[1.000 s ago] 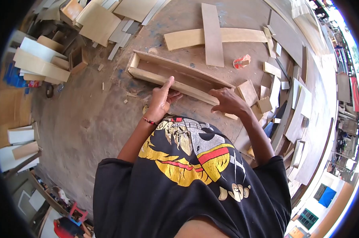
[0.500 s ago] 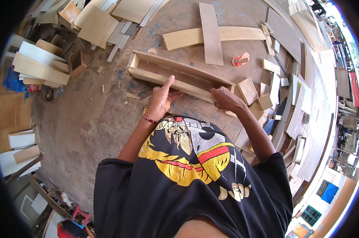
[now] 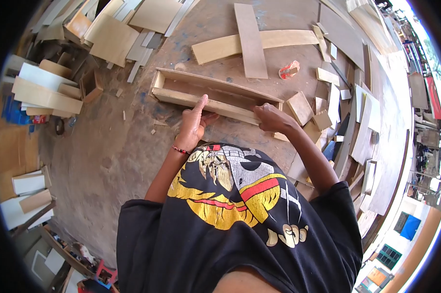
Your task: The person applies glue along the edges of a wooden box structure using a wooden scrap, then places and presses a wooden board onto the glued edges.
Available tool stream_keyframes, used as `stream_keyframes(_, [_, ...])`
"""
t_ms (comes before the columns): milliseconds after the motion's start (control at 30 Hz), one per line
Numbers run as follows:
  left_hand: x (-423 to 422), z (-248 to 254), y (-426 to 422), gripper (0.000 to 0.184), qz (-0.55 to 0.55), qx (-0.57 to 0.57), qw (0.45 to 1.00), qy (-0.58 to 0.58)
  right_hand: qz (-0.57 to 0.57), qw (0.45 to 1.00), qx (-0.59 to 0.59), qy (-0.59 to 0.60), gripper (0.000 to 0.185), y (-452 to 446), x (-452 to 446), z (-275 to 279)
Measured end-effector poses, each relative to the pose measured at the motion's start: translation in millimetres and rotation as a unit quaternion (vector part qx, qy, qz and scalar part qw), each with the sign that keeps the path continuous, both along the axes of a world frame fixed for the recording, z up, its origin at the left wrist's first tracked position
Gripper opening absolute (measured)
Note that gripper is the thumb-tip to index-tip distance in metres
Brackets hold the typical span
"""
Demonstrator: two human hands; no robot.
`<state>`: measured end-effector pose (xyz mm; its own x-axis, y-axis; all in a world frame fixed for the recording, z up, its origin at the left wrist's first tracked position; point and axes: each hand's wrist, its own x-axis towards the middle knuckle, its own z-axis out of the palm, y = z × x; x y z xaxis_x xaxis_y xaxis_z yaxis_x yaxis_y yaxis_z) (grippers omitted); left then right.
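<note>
A long, narrow wooden box point(image 3: 174, 99) with an open top lies at a slant in front of me, its left end farther away. My left hand point(image 3: 193, 126) grips the near wall around its middle, thumb up along the wall and fingers lower down on the outside. Closer to the right end, my right hand point(image 3: 274, 118) is closed over the same wall, knuckles up. Whether a small item is also inside that fist is hidden. The box's inside shows a bare brown bottom panel.
Beyond the box, a flat board point(image 3: 251, 44) crosses a longer curved plank point(image 3: 218, 51). A red-and-white crumpled packet point(image 3: 289, 70) lies nearby. Wooden offcuts point(image 3: 300, 108) crowd the right side. Stacked panels point(image 3: 114, 41) fill the upper left, with a small open box point(image 3: 90, 85) below them.
The whole view has shifted slightly, so the box, boards and hands appear a little farther left. Both hands keep their places on the box's near wall.
</note>
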<state>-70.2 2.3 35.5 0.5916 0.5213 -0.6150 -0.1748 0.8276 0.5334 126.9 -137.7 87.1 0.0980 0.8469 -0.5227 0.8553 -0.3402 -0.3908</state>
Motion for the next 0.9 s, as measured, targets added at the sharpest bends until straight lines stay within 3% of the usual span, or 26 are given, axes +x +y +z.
stream_keyframes(67, [-1.4, -1.7, 0.4, 0.034, -0.014, 0.010, 1.000, -0.005, 0.002, 1.000, 0.000, -0.013, 0.030, -2.9, -0.5, 1.1])
stream_keyframes(200, [-2.5, -2.2, 0.5, 0.040, -0.034, 0.012, 0.999, 0.006, -0.042, 0.999, 0.003, 0.010, 0.051, -11.1, -5.0, 23.8])
stream_keyframes(233, [-3.2, -5.7, 1.9, 0.042, -0.029, 0.008, 0.999, 0.013, -0.068, 0.991, 0.113, 0.027, 0.052, -18.9, -2.6, 23.5])
stream_keyframes(300, [-6.6, -5.6, 3.0, 0.041, -0.047, 0.013, 0.999, 0.011, -0.140, 0.946, 0.287, 0.061, 0.045, -35.8, -5.3, 36.3])
stream_keyframes(333, [-11.6, -2.5, 2.9, 0.041, -0.066, 0.018, 0.998, 0.013, -0.158, 0.941, 0.293, 0.058, 0.045, -46.3, -8.3, 35.5])
stream_keyframes(400, [-21.0, 12.2, 0.7, 0.041, -0.098, -0.002, 0.994, 0.042, -0.398, 0.842, 0.365, 0.008, 0.031, -66.3, -13.9, 28.7])
stream_keyframes(433, [-23.8, 26.6, -6.0, 0.042, -0.126, 0.022, 0.990, 0.059, -0.441, 0.785, 0.433, -0.047, 0.021, -75.9, -20.2, 14.9])
stream_keyframes(467, [-23.2, 31.8, -12.7, 0.038, -0.146, 0.082, 0.979, 0.119, -0.462, 0.771, 0.436, -0.049, 0.021, -82.7, -29.6, 2.8])
stream_keyframes(533, [-20.3, 38.2, -21.6, 0.036, -0.261, 0.373, 0.862, 0.223, -0.588, 0.692, 0.419, -0.027, 0.016, -89.8, -55.4, -21.6])
stream_keyframes(567, [-13.8, 43.9, -26.2, 0.036, -0.281, 0.382, 0.851, 0.226, -0.613, 0.673, 0.415, -0.006, 0.016, -89.2, -68.5, -35.7])
stream_keyframes(633, [7.3, 60.7, -31.5, 0.040, -0.309, 0.649, 0.667, 0.195, -0.624, 0.667, 0.407, 0.016, 0.027, -83.6, -84.7, -60.0])
stream_keyframes(667, [22.9, 66.5, -33.9, 0.040, -0.323, 0.655, 0.655, 0.191, -0.625, 0.655, 0.422, 0.045, 0.033, -81.6, -87.7, -67.4])
stream_keyframes(700, [42.5, 70.6, -36.7, 0.045, -0.314, 0.777, 0.531, 0.126, -0.638, 0.641, 0.423, 0.048, 0.033, -81.8, -88.8, -68.7])
stream_keyframes(733, [58.9, 70.8, -40.4, 0.049, -0.293, 0.871, 0.392, 0.052, -0.613, 0.676, 0.408, 0.017, 0.038, -82.8, -89.3, -68.4])
stream_keyframes(767, [71.0, 68.5, -45.1, 0.049, -0.302, 0.872, 0.382, 0.043, -0.585, 0.710, 0.391, -0.015, 0.043, -83.5, -89.2, -69.1])
stream_keyframes(833, [90.8, 63.5, -53.3, 0.051, -0.391, 0.865, 0.306, 0.071, -0.578, 0.711, 0.400, -0.028, 0.046, -82.1, -88.2, -74.9])
stream_keyframes(900, [109.0, 59.4, -54.3, 0.053, -0.463, 0.834, 0.282, 0.096, -0.565, 0.717, 0.406, -0.041, 0.048, -77.1, -85.1, -84.4])
